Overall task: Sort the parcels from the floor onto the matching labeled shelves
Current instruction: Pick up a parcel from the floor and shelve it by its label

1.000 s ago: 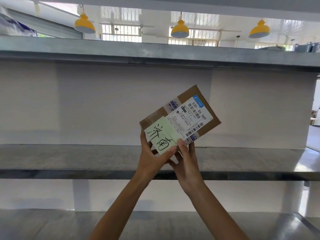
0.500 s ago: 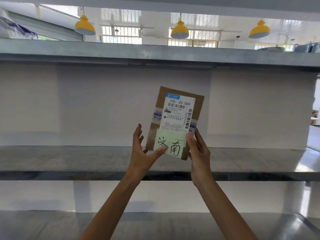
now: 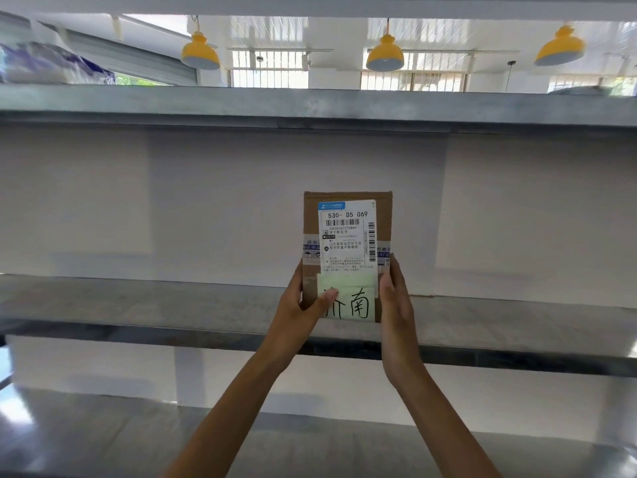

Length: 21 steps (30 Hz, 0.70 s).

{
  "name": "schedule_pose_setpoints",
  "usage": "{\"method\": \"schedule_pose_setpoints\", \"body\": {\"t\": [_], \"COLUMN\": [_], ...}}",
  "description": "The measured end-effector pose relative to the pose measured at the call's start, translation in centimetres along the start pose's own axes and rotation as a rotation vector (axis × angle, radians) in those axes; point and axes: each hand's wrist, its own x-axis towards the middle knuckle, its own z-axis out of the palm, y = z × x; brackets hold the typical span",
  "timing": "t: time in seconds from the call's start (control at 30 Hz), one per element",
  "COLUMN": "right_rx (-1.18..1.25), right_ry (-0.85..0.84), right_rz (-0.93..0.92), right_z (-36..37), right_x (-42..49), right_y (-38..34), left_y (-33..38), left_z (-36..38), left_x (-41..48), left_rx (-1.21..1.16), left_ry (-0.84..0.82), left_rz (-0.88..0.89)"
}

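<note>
Fingers (image 3: 326, 295) of both hands clamp the cardboard parcel (image 3: 347, 236) upright by its lower edges, above the middle metal shelf (image 3: 144, 301).

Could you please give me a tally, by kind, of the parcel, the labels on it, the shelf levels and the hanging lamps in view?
Cardboard parcel: 1
Labels on it: 2, white shipping label, green handwritten note
Metal shelf levels: 3
Yellow hanging lamps: 3
Total: 9

The left thumb (image 3: 325, 298) hides the pale green note's (image 3: 348, 298) first character; a blurred package (image 3: 51, 65) at ten o'clock is cut off.
</note>
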Motion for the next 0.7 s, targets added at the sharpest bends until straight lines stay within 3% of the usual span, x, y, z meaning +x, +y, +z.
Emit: {"method": "schedule_pose_setpoints", "body": {"t": [0.3, 0.7], "right_rx": [0.067, 0.118], "right_ry": [-0.109, -0.233], "right_rz": [-0.034, 0.018], "right_z": [4.4, 18.7], "right_x": [-1.7, -4.6], "right_y": [1.1, 2.5], "left_y": [1.1, 1.1], "left_z": [-4.9, -20.0], "left_x": [-2.5, -6.6], "left_rx": [-0.005, 0.050], "left_ry": [0.120, 0.243], "left_rz": [0.039, 0.040]}}
